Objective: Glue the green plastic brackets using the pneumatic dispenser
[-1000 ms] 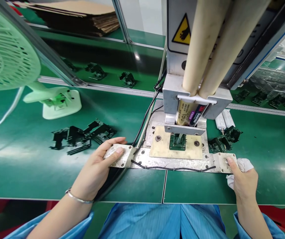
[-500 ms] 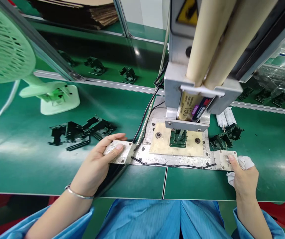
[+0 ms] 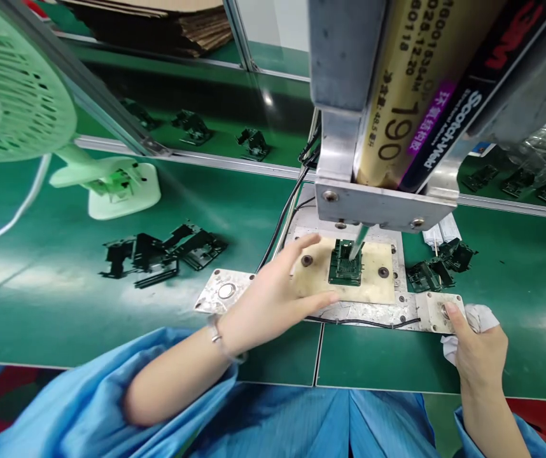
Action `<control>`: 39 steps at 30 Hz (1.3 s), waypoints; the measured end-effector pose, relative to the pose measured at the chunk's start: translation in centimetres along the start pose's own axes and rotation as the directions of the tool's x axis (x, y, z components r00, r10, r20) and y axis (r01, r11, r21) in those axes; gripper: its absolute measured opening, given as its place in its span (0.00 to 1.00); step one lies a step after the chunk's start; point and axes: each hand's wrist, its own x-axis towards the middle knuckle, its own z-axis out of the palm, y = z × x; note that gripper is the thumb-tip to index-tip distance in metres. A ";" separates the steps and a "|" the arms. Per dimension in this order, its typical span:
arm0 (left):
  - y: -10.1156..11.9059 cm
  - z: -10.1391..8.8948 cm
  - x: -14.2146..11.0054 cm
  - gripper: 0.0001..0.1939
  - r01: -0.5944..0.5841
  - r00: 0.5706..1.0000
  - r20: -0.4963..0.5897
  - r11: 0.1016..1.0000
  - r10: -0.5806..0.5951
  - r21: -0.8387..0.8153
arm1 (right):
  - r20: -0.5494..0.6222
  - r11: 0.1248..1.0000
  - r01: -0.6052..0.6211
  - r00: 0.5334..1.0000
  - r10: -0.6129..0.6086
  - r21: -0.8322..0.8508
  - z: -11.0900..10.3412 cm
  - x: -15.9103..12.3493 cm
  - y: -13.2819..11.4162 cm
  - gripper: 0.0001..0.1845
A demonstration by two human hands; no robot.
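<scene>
With fingers and thumb spread, my left hand [image 3: 270, 296] hovers at the left side of a cream fixture plate [image 3: 378, 292]. A dark plastic part [image 3: 343, 272] sits on that plate, just beyond my fingertips. Over the part hangs an adhesive cartridge [image 3: 392, 127] in a metal holder, its thin nozzle [image 3: 361, 238] pointing down at the part. My right hand [image 3: 482, 350] is closed around a crumpled white wipe [image 3: 483, 316], its thumb resting on the button of the right metal button block [image 3: 433, 305]. The left button block [image 3: 226, 291] has its round button uncovered.
Several dark plastic parts [image 3: 144, 254] lie to the left, more [image 3: 430, 273] to the right near white tubes [image 3: 449, 226]. A green fan [image 3: 123, 191] stands at the left. Further parts [image 3: 252, 143] sit behind the metal rail. A black cable [image 3: 277, 235] runs beside the fixture.
My left hand has left the left button block and moved right to the fixture plate, opening out. The cartridge holder has risen from the part. My right thumb stays on its button.
</scene>
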 end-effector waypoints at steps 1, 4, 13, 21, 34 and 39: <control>0.2 0.5 0.9 0.43 0.020 0.998 0.066 0.999 -0.017 -0.037 | 0.001 1.000 0.001 1.000 -0.001 0.001 0.0 0.0 0.1 0.38; 0.5 1.7 2.8 0.36 0.101 0.984 0.163 0.976 -0.070 -0.194 | 0.025 1.000 0.003 1.000 -0.003 -0.007 -0.2 0.2 0.4 0.37; 1.6 1.1 2.7 0.30 0.335 0.941 0.176 0.874 -0.290 -0.352 | 0.038 1.000 0.004 0.999 -0.004 -0.017 -0.1 -0.2 -0.1 0.37; 1.9 1.1 -0.1 0.26 0.528 0.837 0.425 0.712 -0.345 -0.463 | 0.074 0.991 0.131 0.989 -0.128 -0.030 -1.2 0.0 0.3 0.34; 2.7 3.1 -6.4 0.39 -0.216 0.956 0.012 0.728 0.294 -0.651 | 0.506 0.828 0.557 0.734 -0.454 -0.066 -3.8 -9.8 -6.5 0.15; 3.4 3.5 -6.1 0.38 -0.159 0.969 0.026 0.697 0.247 -0.700 | 0.508 0.586 0.803 0.552 -0.662 -0.109 -2.9 -9.0 -6.5 0.07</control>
